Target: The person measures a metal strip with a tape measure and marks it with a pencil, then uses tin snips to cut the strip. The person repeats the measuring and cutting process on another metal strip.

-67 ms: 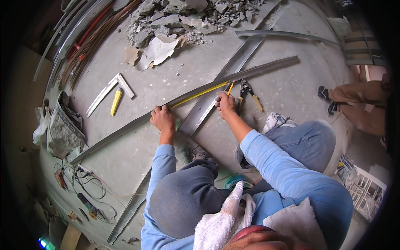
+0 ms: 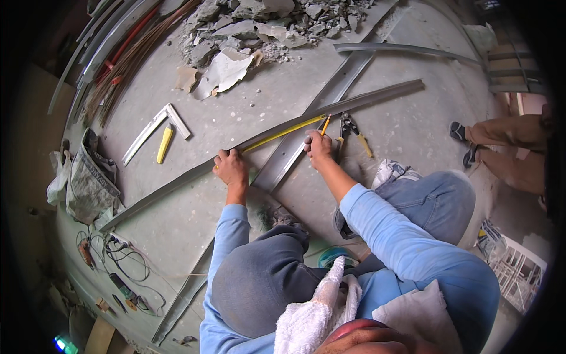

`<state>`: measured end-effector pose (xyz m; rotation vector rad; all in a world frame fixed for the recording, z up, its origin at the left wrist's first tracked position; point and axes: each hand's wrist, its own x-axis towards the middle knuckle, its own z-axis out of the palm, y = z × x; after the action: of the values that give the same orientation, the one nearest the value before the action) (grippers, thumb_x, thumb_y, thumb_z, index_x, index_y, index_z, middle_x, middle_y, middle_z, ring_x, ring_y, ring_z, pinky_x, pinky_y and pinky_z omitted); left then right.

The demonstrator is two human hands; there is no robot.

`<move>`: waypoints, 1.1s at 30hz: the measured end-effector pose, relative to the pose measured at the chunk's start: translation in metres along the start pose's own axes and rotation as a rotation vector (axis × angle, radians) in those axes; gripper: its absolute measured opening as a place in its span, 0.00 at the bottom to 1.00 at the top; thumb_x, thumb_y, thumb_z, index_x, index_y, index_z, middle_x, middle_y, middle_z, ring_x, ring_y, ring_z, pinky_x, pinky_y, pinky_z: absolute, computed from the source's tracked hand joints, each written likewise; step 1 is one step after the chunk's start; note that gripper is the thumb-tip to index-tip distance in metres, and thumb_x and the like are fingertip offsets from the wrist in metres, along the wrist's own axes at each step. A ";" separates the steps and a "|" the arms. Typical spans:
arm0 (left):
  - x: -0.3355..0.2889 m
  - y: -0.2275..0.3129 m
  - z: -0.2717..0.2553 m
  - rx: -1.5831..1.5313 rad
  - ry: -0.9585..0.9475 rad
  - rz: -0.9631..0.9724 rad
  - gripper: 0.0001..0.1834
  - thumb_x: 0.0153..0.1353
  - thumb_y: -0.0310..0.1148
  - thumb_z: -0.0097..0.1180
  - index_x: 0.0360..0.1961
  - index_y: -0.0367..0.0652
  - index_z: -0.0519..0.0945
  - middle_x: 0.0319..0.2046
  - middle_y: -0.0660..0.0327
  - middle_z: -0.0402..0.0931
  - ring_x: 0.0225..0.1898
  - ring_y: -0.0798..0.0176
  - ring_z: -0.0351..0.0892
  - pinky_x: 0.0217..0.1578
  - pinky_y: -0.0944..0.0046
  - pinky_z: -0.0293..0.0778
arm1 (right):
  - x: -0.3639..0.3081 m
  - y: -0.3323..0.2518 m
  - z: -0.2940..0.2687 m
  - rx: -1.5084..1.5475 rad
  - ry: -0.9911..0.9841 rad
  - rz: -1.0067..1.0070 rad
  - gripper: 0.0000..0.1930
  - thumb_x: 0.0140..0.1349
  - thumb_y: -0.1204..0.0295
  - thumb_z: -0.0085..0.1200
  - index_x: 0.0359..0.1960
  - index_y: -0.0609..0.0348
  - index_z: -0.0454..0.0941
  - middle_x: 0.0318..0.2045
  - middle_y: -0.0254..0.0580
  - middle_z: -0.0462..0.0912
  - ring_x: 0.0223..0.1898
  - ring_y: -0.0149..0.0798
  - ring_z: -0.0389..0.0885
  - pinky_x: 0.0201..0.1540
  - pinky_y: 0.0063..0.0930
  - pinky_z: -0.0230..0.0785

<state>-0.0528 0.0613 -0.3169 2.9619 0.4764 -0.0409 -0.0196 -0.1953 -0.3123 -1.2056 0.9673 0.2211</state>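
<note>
A long grey metal channel (image 2: 168,187) lies slantwise across the floor. The yellow blade of a tape measure (image 2: 284,134) runs along it. My left hand (image 2: 231,170) is closed at the blade's near-left end, pressing it to the channel; the tape's case is hidden. Between the fingers of my right hand (image 2: 319,146) is an orange pencil (image 2: 325,125), its tip at the blade's far end on the channel. A second metal channel (image 2: 283,158) crosses underneath. Just right of my right hand lie tin snips (image 2: 352,131) with yellow on the handles.
Broken rubble (image 2: 253,35) is heaped at the back. A metal square (image 2: 147,133) and a yellow utility knife (image 2: 165,143) lie on the left. Beyond are a sack (image 2: 89,183), an angle grinder (image 2: 124,288) and cords. Another person's legs (image 2: 510,144) show at right.
</note>
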 end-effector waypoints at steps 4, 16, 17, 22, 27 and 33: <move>-0.001 0.000 -0.001 -0.026 0.038 0.015 0.09 0.60 0.42 0.60 0.37 0.55 0.87 0.41 0.61 0.76 0.48 0.51 0.77 0.42 0.45 0.72 | -0.004 0.005 0.003 -0.014 0.008 0.023 0.08 0.61 0.65 0.57 0.37 0.53 0.79 0.24 0.34 0.76 0.16 0.26 0.71 0.14 0.20 0.56; 0.007 0.002 0.007 -0.049 0.020 0.009 0.09 0.60 0.42 0.59 0.36 0.53 0.85 0.42 0.60 0.75 0.50 0.50 0.75 0.44 0.44 0.70 | 0.001 0.004 0.004 -0.031 0.031 0.064 0.06 0.62 0.66 0.58 0.35 0.51 0.76 0.22 0.34 0.78 0.15 0.26 0.71 0.13 0.21 0.55; 0.007 0.001 0.007 -0.037 0.039 0.014 0.09 0.60 0.42 0.60 0.36 0.54 0.86 0.41 0.61 0.76 0.49 0.50 0.76 0.43 0.44 0.71 | 0.001 0.004 0.004 -0.028 0.042 0.075 0.06 0.63 0.66 0.58 0.35 0.51 0.76 0.22 0.34 0.78 0.15 0.26 0.71 0.13 0.21 0.55; 0.007 0.002 0.003 -0.029 0.039 0.020 0.10 0.61 0.43 0.60 0.37 0.54 0.88 0.40 0.61 0.77 0.48 0.50 0.77 0.42 0.45 0.72 | 0.001 0.004 0.004 -0.026 0.040 0.087 0.06 0.64 0.66 0.58 0.36 0.51 0.76 0.22 0.34 0.78 0.15 0.26 0.70 0.13 0.20 0.55; 0.007 0.003 -0.002 -0.027 0.001 0.011 0.11 0.62 0.43 0.59 0.38 0.53 0.87 0.41 0.60 0.77 0.48 0.50 0.77 0.43 0.44 0.72 | 0.005 0.006 0.006 -0.037 0.053 0.076 0.07 0.68 0.66 0.57 0.41 0.53 0.77 0.24 0.35 0.79 0.16 0.26 0.71 0.13 0.20 0.55; 0.008 -0.006 -0.010 -0.134 -0.042 0.023 0.10 0.60 0.43 0.60 0.37 0.53 0.87 0.43 0.61 0.77 0.49 0.50 0.76 0.43 0.43 0.71 | 0.024 -0.007 0.012 0.021 0.078 0.077 0.08 0.69 0.67 0.57 0.45 0.53 0.77 0.24 0.35 0.78 0.16 0.26 0.71 0.12 0.19 0.54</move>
<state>-0.0469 0.0709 -0.3087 2.8295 0.4215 -0.0655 0.0052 -0.1953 -0.3249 -1.1656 1.0824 0.2256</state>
